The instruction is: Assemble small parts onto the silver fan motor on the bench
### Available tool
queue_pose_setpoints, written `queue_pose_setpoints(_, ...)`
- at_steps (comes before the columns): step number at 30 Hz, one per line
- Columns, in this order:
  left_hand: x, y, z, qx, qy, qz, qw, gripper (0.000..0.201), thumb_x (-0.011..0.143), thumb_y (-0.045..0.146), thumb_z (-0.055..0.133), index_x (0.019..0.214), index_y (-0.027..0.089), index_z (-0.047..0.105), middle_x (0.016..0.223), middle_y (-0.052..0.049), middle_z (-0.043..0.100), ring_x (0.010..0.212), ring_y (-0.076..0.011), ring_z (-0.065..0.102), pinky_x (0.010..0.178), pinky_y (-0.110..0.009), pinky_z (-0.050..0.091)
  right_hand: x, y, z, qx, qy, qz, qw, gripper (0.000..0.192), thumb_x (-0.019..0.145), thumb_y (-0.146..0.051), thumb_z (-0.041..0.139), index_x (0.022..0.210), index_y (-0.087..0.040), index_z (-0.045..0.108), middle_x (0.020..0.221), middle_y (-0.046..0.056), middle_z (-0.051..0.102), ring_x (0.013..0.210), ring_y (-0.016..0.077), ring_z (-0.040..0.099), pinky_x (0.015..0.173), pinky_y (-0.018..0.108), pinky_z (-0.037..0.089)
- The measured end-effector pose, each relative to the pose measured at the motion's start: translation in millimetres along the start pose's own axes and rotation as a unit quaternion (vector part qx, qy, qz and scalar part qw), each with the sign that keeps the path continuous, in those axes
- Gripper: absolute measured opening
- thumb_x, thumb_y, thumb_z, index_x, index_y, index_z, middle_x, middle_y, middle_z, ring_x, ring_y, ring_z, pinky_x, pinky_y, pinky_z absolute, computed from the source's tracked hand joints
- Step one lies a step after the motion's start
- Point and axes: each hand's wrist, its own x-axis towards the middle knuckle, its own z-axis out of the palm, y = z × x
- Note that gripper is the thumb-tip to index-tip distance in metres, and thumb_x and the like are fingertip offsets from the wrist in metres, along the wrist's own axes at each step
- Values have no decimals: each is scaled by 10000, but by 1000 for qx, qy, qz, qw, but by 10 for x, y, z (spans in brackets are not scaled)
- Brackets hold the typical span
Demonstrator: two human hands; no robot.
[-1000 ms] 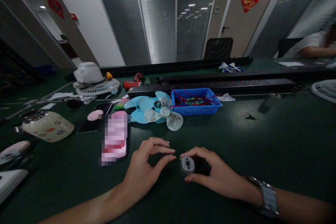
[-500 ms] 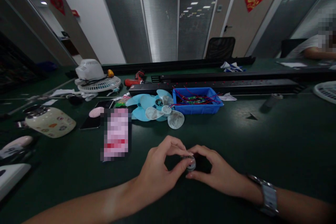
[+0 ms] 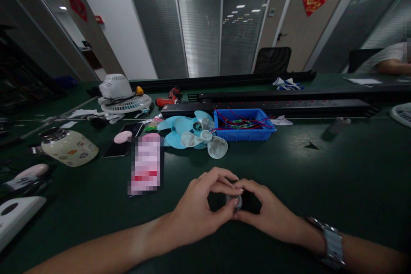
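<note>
Between my two hands is a small round metal part (image 3: 229, 199), greyish, its top partly covered by fingers. My left hand (image 3: 202, 205) pinches it, the thumb pressed on its near side and the fingers arched over the top. From the other side my right hand (image 3: 272, 209) closes on the same part with thumb and index finger; a watch (image 3: 332, 242) is on that wrist. Both hands are low over the dark green table (image 3: 282, 171). Beyond them lie several blue fan blades (image 3: 183, 126) and a greyish fan blade set (image 3: 217, 147).
Behind the blades stands a blue bin (image 3: 247, 134) with wires and circuit boards. To the left are a cream flask (image 3: 70, 147), a phone (image 3: 115, 150) and a white fan (image 3: 115, 87). A red power drill (image 3: 168, 98) lies beside long black rails (image 3: 305, 107). A person (image 3: 385, 62) sits far right.
My left fingers have shifted further over the top of the metal part, and my right fingertips sit closer to them. The whole view has turned slightly left.
</note>
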Motion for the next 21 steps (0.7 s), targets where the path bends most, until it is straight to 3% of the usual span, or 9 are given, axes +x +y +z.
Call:
queue_pose_setpoints(5, 40, -5, -28, -13, -26, -6, 1000, 358, 828, 145, 704, 1154, 231, 583, 978, 3, 758, 950, -180, 713, 874, -328, 510, -14, 38, 15, -3, 7, 10, 1000, 396, 783, -326, 807, 1130, -283, 622, 1101, -8, 667, 1014, 215, 620, 879, 352, 470)
queue_pose_setpoints(10, 25, -11, -8, -11, 54, -13, 998, 102, 790, 189, 763, 856, 200, 686, 987, -18, 697, 888, -171, 699, 816, -298, 532, 6, 2, 8, 1, -4, 13, 1000, 361, 794, -333, 800, 1107, -276, 630, 1057, -12, 675, 984, 208, 622, 866, 355, 479)
queue_pose_setpoints(15, -116, -113, -169, -32, 87, -77, 993, 196, 796, 208, 762, 938, 204, 626, 974, -2, 679, 844, -164, 735, 816, -285, 558, 24, -77, -32, -3, -19, 27, 999, 359, 790, -324, 806, 1108, -272, 649, 1091, -5, 689, 1030, 217, 617, 907, 373, 468)
queue_pose_setpoints(18, -223, -245, -255, 11, 53, -131, 990, 273, 817, 211, 739, 1047, 221, 591, 1071, -30, 695, 938, -210, 734, 892, -363, 546, 22, -99, -51, -2, -24, 37, 999, 389, 788, -314, 808, 1139, -288, 644, 1115, -10, 684, 1045, 214, 617, 919, 374, 469)
queue_pose_setpoints(21, -308, -372, -265, 91, 24, -137, 986, 334, 832, 188, 717, 1128, 244, 571, 1029, -33, 743, 1068, -263, 686, 1007, -500, 462, 15, -105, -55, -2, -27, 41, 999, 393, 789, -323, 806, 1145, -292, 644, 1118, -10, 682, 1050, 215, 617, 923, 377, 473)
